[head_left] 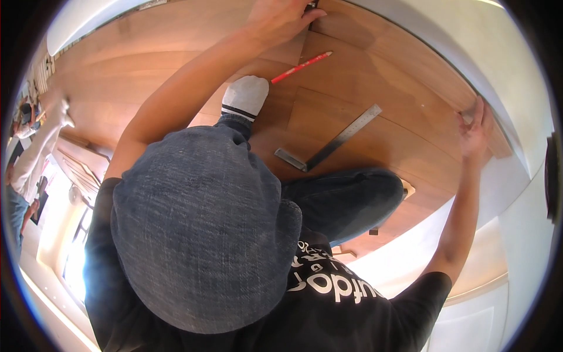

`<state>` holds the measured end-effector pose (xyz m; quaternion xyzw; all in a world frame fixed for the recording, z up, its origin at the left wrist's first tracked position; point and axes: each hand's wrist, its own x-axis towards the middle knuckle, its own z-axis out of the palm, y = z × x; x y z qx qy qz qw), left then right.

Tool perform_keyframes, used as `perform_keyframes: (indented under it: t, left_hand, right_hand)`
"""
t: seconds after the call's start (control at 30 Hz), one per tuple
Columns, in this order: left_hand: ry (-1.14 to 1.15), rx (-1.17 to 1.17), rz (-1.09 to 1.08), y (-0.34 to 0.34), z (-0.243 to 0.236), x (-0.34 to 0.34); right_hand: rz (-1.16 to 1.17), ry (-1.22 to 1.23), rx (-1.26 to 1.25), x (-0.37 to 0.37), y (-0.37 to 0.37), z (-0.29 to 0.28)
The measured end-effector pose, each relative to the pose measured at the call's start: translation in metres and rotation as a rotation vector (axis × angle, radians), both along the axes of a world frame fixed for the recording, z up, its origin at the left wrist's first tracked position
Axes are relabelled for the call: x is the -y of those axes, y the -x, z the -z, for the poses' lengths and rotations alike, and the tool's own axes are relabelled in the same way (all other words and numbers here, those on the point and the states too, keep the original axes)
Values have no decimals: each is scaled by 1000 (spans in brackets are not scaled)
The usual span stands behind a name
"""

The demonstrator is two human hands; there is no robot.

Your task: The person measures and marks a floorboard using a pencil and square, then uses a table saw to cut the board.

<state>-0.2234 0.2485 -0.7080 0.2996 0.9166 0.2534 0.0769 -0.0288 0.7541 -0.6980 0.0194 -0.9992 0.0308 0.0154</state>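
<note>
At the top of the head view, my left hand (pixel 293 14) is closed around a small dark object at the end of a long wooden board (pixel 381 38); fingers and object are partly cut off. My right hand (pixel 474 124) rests on that board's other end, fingers spread along its edge beside the white wall. Between my arms, a red pencil (pixel 301 67) and a metal square (pixel 346 132) lie on the wooden floor (pixel 352 88). My sock-covered foot (pixel 243 97) is beside the pencil, and my bent knee is below the square.
A white wall (pixel 516 64) curves along the right. At the far left, people (pixel 26 176) are working, partly visible, near stacked wood pieces and panels (pixel 79 164). A bright window is at lower left. Small wood offcuts lie behind my knee.
</note>
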Motion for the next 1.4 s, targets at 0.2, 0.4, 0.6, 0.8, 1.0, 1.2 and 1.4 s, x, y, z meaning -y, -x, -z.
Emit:
perform_keyframes:
  t: [0.2,0.4,0.6,0.8,1.0,1.2,1.4]
  left_hand:
    - [35,13,0,2,7,-8]
    - [95,20,-25,1,2,-11]
    - [93,-29,4,0,2,-16]
    - [143,-117,-21,-1,17,-15]
    - [187,-123,0,1,20,-18]
    - [258,-293,118,5,16,-30]
    - [332,-304,107,2,1,-32]
  right_hand:
    - [95,74,57,-4,-9,4]
    - [56,-16,14,14,1,-12]
    - [57,-52,56,15,2,-16]
    - [79,-5,110,4,1,-8]
    - [93,30,96,-9,-8,8]
    - [37,-105,-4,-5,-14,8]
    - [181,-29,72,4,-15,14]
